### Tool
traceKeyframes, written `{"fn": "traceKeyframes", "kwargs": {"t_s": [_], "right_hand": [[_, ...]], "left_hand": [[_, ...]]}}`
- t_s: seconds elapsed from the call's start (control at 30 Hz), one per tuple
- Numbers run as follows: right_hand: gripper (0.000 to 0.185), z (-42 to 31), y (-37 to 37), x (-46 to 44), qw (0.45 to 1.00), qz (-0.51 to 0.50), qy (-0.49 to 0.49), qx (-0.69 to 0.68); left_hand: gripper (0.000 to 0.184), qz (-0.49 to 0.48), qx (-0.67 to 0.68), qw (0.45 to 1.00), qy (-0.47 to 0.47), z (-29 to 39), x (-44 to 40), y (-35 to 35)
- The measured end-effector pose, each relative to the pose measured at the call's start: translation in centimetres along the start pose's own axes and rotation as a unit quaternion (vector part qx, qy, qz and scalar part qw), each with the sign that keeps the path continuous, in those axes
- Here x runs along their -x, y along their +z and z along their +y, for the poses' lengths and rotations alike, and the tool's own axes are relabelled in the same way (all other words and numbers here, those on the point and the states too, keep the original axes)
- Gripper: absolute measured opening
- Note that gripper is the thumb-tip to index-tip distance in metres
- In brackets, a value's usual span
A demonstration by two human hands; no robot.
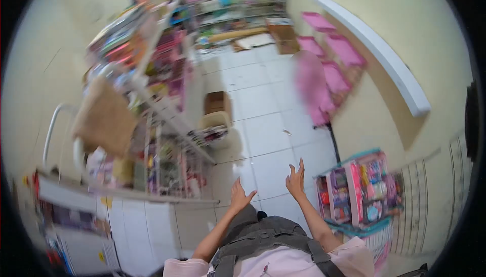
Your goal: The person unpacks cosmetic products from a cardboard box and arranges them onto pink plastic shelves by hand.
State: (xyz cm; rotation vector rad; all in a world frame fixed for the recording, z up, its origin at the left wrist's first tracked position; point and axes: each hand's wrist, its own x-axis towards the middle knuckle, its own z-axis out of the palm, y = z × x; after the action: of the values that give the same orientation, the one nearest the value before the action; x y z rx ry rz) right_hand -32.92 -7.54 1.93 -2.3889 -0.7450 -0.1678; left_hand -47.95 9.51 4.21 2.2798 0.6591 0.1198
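Observation:
Both of my hands are held out in front of my body above the white tiled floor [266, 170]. My left hand [241, 195] has its thumb and fingers apart and holds nothing. Slightly higher in the view, my right hand [295, 180] is empty too, its fingers spread and a little bent. Neither hand touches anything. To the right of my right hand stands a rack of boxed toys [359, 191] in pink and teal packaging. Left of my left hand is the end of a white shelf unit [174, 175] with small packaged goods.
A waste bin [216, 130] and an open cardboard box [217, 103] stand on the floor ahead. Pink trays [347, 49] line the right wall below a white ledge [374, 54]. Another carton [282, 38] is near the back shelves [238, 11]. A brown-covered chair [104, 115] is at left.

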Motion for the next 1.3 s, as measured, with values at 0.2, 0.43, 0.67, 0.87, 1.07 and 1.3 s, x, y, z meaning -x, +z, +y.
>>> {"fn": "traceKeyframes", "kwargs": {"t_s": [0.2, 0.43, 0.67, 0.87, 1.07, 1.3], "right_hand": [[0.045, 5.0, -2.7, -1.3, 0.976, 0.142, 0.162, 0.034], [0.046, 11.0, -0.4, -7.5, 0.951, 0.181, 0.252, 0.006], [0.05, 15.6, 3.0, -18.1, 0.947, 0.149, 0.284, 0.015], [0.047, 20.2, 3.8, -29.0, 0.959, 0.085, 0.267, -0.045], [0.046, 31.1, 8.0, -37.3, 0.953, -0.016, 0.293, -0.071], [0.042, 48.4, 15.9, -45.2, 0.853, -0.042, 0.503, -0.135]], "left_hand": [[0.089, -0.099, 0.01, 0.994, 0.054, 5.9, -10.4, 6.6], [0.092, -0.14, 0.018, 0.988, 0.061, 6.4, -22.5, 11.4], [0.083, -0.126, 0.042, 0.991, 0.024, 5.7, -36.9, 13.4], [0.069, -0.187, 0.212, 0.939, -0.197, 5.9, -45.9, 18.2], [0.053, -0.272, 0.32, 0.849, -0.32, 9.0, -53.6, 24.0], [0.039, -0.106, 0.299, 0.935, -0.16, 12.8, -63.5, 38.9]]}}
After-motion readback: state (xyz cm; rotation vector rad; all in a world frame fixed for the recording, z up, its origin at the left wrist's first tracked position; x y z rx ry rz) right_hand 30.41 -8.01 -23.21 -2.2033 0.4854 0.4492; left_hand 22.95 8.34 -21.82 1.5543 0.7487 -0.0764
